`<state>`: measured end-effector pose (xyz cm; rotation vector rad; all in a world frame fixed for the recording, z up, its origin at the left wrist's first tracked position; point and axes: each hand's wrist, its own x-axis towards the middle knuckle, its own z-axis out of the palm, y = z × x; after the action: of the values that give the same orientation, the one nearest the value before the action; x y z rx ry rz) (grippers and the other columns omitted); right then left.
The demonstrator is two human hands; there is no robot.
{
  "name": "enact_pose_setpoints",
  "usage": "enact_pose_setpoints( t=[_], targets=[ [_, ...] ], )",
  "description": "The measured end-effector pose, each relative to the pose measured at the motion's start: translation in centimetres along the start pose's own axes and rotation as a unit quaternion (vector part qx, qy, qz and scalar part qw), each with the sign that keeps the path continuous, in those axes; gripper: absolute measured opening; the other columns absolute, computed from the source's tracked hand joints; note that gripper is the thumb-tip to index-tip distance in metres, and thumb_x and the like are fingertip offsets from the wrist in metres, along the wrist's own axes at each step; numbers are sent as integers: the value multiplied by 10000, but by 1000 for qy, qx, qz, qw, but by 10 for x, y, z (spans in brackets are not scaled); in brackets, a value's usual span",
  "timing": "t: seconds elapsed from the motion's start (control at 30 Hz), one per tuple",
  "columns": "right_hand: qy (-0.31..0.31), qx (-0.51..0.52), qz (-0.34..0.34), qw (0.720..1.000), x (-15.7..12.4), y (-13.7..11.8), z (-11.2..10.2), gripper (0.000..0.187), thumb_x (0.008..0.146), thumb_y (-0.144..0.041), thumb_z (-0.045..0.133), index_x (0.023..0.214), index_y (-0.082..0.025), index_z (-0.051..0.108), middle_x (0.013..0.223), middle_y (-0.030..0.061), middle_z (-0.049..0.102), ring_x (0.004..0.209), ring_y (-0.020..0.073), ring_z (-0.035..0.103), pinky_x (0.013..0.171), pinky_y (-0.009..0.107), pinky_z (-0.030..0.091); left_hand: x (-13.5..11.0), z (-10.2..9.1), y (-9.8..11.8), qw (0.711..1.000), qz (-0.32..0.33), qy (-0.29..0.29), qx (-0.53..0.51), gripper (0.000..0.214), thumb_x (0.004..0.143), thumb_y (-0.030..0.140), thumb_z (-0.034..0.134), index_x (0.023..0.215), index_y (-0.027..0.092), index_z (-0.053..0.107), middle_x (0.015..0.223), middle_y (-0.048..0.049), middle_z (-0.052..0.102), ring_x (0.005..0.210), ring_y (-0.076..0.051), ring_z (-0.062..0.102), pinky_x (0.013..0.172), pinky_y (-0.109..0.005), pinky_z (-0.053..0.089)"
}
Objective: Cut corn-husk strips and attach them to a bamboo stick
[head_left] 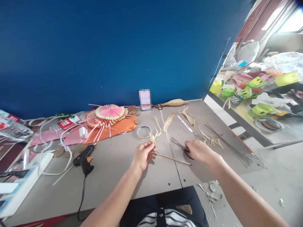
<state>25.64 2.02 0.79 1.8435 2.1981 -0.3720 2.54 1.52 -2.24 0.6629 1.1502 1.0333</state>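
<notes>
While the left hand [145, 154] pinches a stick [172, 158] and husk [153, 138] toward the table's [113, 176] front edge, the right hand [197, 151] grips scissors [180, 145] beside them; a slackened pinch could let the husk slip.

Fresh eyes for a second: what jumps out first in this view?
Probably the pink pleated fan at the back left, bright against the big blue panel. Next, the black glue gun on the left. Near the middle, the left hand holds a thin stick and pale husk, the right hand scissors.
</notes>
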Motion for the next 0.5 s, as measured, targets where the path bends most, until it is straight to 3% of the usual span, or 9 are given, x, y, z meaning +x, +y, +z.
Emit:
enact_pose_setpoints(
  t=[0.27,0.5],
  targets=[
    [-13,-11,-2,1000,7,-11,-10,107,562,-179,579,659,-158,620,604,73,593,623,218,571,517,257,321,-6,8,1,996,37,-13,74,295,592,328,645,818,140,626,763,-48,613,618,-95,539,456,-180,415],
    [-40,24,-25,999,20,-3,-10,114,517,-208,653,464,-168,560,451,-7,526,493,135,519,488,225,301,-9,11,3,994,36,-40,95,276,623,348,608,805,142,619,756,-35,595,623,-95,528,451,-178,407]
  ],
)
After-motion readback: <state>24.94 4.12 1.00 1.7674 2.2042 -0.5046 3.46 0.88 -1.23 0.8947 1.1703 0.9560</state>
